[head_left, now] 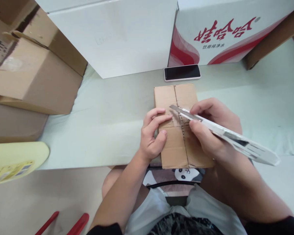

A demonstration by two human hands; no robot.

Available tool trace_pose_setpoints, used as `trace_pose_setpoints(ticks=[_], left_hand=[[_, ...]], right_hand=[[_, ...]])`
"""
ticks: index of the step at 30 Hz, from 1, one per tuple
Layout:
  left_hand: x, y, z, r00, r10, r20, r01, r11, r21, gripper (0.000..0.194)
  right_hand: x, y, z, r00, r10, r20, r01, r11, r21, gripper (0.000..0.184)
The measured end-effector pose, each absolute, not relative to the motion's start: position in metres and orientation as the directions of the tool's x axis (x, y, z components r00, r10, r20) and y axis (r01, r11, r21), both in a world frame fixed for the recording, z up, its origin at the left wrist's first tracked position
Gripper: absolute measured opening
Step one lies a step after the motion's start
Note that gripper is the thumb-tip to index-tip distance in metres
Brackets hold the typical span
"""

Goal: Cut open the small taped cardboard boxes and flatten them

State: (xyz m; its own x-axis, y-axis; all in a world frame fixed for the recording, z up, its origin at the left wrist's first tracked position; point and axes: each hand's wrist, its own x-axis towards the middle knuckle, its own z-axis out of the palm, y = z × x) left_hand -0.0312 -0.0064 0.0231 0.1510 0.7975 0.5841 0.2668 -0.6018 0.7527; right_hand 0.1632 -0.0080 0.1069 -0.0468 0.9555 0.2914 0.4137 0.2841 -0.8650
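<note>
Head view, near to far: we list our left hand [152,137], fingers loosely curled and parted, resting on one small cardboard box [171,143] at the near edge of the desk [107,130], and our right hand [224,115], fingers closed round one white utility knife [231,137], blade over the box's top. Beyond, we record one phone [182,72], lying flat, then one red-printed white carton [186,39].

lane open over the table's [95,130] near edge between yellow object [17,160] and left forearm [124,191]; white boxes [112,39] wall off the far side, brown cartons [49,78] the left.
</note>
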Motion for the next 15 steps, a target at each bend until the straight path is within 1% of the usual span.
trace_pose_setpoints(ticks=[3, 5, 10, 15], left_hand=[[-0.0315, -0.0065, 0.0221, 0.146, 0.805, 0.575, 0.294, -0.59, 0.752, 0.04], [-0.0318, -0.0064, 0.0216, 0.149, 0.804, 0.575, 0.312, -0.59, 0.745, 0.04], [-0.0322, -0.0059, 0.022, 0.148, 0.799, 0.583, 0.299, -0.598, 0.744, 0.039], [-0.0315, -0.0056, 0.0229, 0.145, 0.801, 0.58, 0.282, -0.596, 0.752, 0.039]], right_hand=[[0.1633, -0.0102, 0.1013, -0.024, 0.971, 0.237, 0.412, 0.226, -0.883, 0.015], [0.1639, -0.0107, 0.0999, -0.039, 0.973, 0.228, 0.405, 0.224, -0.886, 0.017], [0.1637, -0.0097, 0.1055, -0.081, 0.961, 0.265, 0.441, 0.273, -0.855, 0.006], [0.1618, -0.0103, 0.109, -0.061, 0.957, 0.284, 0.497, 0.276, -0.823, 0.005]])
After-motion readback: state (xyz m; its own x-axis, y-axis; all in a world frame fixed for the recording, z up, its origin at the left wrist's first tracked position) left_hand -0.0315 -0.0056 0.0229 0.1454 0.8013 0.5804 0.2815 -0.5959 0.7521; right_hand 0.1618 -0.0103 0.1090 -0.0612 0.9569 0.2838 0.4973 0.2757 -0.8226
